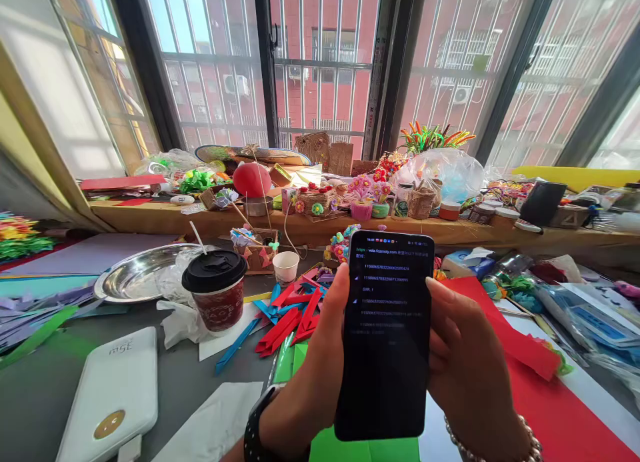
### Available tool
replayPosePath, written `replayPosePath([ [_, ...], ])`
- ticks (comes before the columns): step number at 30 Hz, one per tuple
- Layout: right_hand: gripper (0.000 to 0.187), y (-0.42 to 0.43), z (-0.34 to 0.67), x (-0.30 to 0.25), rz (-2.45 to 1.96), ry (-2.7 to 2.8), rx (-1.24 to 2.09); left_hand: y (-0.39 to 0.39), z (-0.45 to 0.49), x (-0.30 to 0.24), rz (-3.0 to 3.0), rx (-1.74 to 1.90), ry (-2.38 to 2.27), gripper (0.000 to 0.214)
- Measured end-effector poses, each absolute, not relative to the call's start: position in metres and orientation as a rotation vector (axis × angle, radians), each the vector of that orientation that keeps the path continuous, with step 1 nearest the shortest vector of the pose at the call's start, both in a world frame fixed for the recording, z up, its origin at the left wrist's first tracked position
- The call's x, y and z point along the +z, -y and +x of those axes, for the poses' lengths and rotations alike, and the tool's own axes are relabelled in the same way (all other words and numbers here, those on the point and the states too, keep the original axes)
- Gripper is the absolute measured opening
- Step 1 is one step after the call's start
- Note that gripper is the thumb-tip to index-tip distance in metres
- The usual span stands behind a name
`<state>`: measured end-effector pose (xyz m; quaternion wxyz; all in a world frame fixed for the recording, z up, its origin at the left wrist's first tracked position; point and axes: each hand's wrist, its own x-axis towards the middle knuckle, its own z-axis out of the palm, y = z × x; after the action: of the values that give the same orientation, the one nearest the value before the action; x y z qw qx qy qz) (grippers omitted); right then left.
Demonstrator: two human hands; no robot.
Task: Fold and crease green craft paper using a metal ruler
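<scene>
A black smartphone (386, 335) stands upright in front of me, its dark screen showing lines of blue and white text. My left hand (313, 375) grips its left edge, thumb against the side, a black watch on the wrist. My right hand (465, 362) wraps the right edge, the thumb resting on the screen's rim, a bead bracelet on the wrist. Both hands hold the phone above the grey table (40, 389). Green paper (365, 450) lies under the phone.
A red paper cup with black lid (217, 292), a white power bank (113, 395), a steel plate (135, 272), a small white cup (286, 265), folded red and blue paper strips (287, 315) and a red sheet (555, 409) lie about. Craft flowers crowd the wooden sill (150, 217).
</scene>
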<state>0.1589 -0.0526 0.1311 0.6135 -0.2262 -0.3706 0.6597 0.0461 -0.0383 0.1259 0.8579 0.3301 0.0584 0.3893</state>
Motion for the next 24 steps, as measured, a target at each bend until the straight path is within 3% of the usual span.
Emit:
replayPosePath([
  [13, 0.022, 0.0524, 0.1558, 0.1292, -0.651, 0.786, 1.497, 0.0379, 0.0465, 0.1226, 0.706, 0.812, -0.091, 0.056],
  [19, 0.038, 0.0505, 0.157, 0.1286, -0.563, 0.785, 1.486, 0.0371, 0.047, 0.1238, 0.72, 0.803, -0.097, 0.064],
  [21, 0.031, 0.05, 0.1578, 0.1298, -0.536, 0.82, 1.486, 0.0357, 0.0462, 0.1242, 0.708, 0.818, -0.121, 0.064],
  [23, 0.012, 0.0496, 0.1592, 0.1307, -0.514, 0.888, 1.514, 0.0344, 0.0446, 0.1243, 0.679, 0.854, -0.144, 0.062],
  [24, 0.013, 0.0494, 0.1601, 0.1307, -0.496, 0.938, 1.533, 0.0338, 0.0436, 0.1244, 0.668, 0.876, -0.153, 0.061],
])
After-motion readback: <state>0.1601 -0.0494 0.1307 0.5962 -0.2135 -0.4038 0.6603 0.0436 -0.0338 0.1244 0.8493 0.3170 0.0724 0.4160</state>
